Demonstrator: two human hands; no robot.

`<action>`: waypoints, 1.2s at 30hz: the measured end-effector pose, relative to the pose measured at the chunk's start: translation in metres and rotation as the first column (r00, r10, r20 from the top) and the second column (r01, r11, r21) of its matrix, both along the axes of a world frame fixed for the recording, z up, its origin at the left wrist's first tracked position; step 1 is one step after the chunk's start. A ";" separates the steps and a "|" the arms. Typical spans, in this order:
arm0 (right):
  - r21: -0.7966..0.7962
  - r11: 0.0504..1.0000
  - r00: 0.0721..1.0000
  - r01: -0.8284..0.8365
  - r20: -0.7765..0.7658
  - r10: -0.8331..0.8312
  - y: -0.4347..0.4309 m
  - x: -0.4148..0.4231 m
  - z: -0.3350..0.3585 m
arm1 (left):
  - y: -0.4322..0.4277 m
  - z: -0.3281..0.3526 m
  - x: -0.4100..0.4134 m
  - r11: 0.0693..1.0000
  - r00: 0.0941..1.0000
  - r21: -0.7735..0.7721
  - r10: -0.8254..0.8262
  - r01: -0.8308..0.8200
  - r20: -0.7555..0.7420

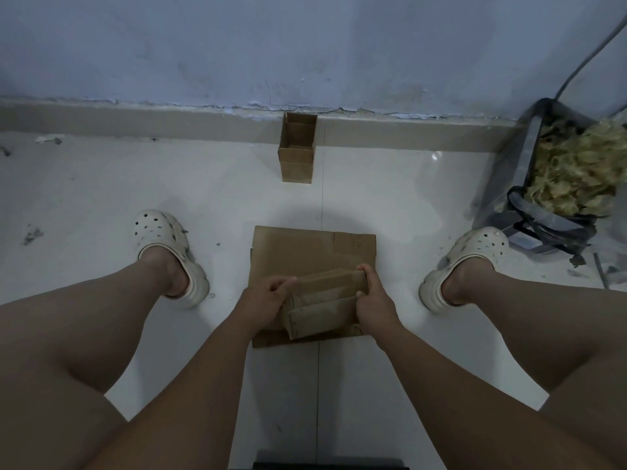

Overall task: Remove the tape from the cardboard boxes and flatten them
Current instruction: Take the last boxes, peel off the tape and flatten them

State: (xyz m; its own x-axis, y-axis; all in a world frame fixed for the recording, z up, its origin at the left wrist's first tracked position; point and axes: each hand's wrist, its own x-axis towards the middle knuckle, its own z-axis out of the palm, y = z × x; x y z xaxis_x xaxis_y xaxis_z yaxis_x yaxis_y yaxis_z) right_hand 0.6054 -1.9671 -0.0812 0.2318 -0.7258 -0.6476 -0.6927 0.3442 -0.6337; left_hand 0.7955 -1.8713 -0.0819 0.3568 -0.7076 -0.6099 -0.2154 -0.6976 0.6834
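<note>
left hand [263, 301]: grips folded box [324, 301], left end
right hand [371, 295]: grips its right end
flattened cardboard [305, 252]: under folded box, on floor
open box [297, 147]: beyond flattened cardboard, at wall

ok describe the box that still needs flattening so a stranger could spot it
Follow the blue wall to the tan skirting. Against it, mid-frame, stands a small cardboard box. Unlike the folded cardboard nearer the camera, it is upright with an open top.

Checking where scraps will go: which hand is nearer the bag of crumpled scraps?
Right. The right hand grips the end of the folded box toward the bag; the left hand grips its far end.
</note>
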 end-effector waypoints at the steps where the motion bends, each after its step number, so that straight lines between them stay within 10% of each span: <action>1: 0.022 1.000 1.000 0.003 0.021 -0.004 0.000 0.001 0.001 | -0.001 0.001 0.001 0.999 0.999 0.032 -0.017 0.016 0.040; 7: 0.011 1.000 0.999 0.016 0.046 -0.016 0.007 0.008 0.004 | -0.009 0.011 0.006 0.989 0.979 0.072 -0.136 0.126 0.154; 13: 0.000 1.000 0.999 -0.016 0.035 0.016 0.008 0.004 -0.003 | -0.005 0.013 -0.002 0.993 0.981 0.103 -0.033 0.054 -0.192; 21: 0.011 0.998 0.997 -0.059 0.046 0.058 0.008 0.003 -0.008 | -0.008 0.011 0.010 0.985 0.956 0.142 -0.051 0.095 -0.288; 36: 0.011 0.998 0.995 -0.065 0.072 0.064 0.005 0.008 -0.014 | -0.006 0.009 0.013 0.990 0.991 0.141 0.021 -0.002 -0.134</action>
State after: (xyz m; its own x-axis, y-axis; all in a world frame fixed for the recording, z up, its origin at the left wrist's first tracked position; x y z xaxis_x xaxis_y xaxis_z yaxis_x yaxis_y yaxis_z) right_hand 0.6131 -1.9621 -0.0948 0.3241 -0.6990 -0.6375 -0.6670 0.3090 -0.6780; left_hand 0.8084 -1.8771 -0.0731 0.2722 -0.6082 -0.7457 -0.1192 -0.7903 0.6010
